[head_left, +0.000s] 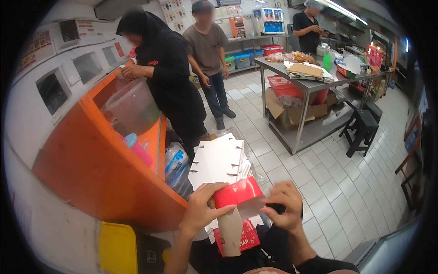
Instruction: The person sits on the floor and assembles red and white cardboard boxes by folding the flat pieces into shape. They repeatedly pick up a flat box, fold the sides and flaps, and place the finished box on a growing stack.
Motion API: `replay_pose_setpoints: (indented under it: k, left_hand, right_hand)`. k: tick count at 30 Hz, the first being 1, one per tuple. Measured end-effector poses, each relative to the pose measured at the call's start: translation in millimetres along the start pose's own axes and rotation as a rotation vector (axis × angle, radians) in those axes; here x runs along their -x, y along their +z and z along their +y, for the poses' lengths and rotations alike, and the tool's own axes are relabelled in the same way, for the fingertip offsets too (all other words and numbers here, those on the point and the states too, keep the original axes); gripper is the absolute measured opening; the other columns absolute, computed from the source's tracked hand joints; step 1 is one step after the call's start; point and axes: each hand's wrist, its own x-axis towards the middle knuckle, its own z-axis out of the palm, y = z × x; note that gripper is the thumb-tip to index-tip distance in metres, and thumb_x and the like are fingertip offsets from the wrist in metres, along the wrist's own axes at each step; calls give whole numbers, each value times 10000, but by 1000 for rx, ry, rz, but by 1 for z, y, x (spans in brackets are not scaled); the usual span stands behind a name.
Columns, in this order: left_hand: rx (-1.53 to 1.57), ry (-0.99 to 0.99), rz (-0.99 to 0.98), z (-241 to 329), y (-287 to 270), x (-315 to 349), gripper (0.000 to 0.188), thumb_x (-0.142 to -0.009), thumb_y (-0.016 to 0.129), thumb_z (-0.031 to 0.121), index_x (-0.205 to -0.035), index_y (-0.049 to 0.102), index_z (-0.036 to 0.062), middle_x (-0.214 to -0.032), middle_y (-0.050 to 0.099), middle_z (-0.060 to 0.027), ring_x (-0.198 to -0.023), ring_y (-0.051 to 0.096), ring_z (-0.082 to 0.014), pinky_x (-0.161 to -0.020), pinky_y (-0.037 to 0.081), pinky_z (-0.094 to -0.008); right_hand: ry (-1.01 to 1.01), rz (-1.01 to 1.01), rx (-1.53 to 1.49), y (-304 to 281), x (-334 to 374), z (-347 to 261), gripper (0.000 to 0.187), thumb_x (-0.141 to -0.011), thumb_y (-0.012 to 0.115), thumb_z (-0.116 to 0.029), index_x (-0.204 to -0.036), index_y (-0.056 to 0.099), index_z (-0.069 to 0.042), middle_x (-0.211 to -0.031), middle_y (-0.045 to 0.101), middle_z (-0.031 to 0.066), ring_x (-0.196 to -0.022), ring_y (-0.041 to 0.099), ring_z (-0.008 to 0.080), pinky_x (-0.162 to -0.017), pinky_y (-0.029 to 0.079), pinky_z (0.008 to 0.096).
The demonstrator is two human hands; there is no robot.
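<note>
A red paper carton [239, 190] with a pale inner side is held up in front of my body, partly folded, with a long pale flap [230, 232] hanging down from it. My left hand [204, 206] grips its left end, thumb on the near side and fingers over the top. At its right end my right hand [284, 204], slightly blurred, has thumb and bent fingers closed on the carton's edge. Just beyond lies a stack of flat white carton blanks [216, 160] with slotted edges. Below the carton, another red printed carton piece [248, 235] lies near my lap.
An orange counter [114, 182] stands at the left, with a person in black at a translucent tub [134, 105]. Two more people stand farther back. A steel table [292, 77] carries packed food and cardboard; black stools [360, 128] stand beside it. A yellow-lidded bin [117, 246] is at lower left.
</note>
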Motion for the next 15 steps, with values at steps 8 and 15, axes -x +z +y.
replay_pose_setpoints:
  k: [8, 15]
  left_hand:
    - [477, -241, -414, -13, 8, -8, 618, -818, 803, 156, -1359, 543, 7, -1227, 665, -146, -1147, 630, -212, -1061, 462, -370]
    - [815, -642, 247, -122, 66, 107, 517, -1028, 552, 153, -1499, 385, 21, -1383, 568, -185, -1220, 601, -273, -1049, 462, -386]
  right_hand:
    - [98, -615, -161, 13, -19, 19, 332, -834, 781, -203, -1149, 744, -103, -1199, 681, 123, -1045, 674, 314, -924, 529, 388]
    - [419, -30, -297, 1, 34, 93, 279, -948, 607, -69, -1198, 673, 37, -1233, 669, 135, -1085, 663, 210, -958, 516, 338]
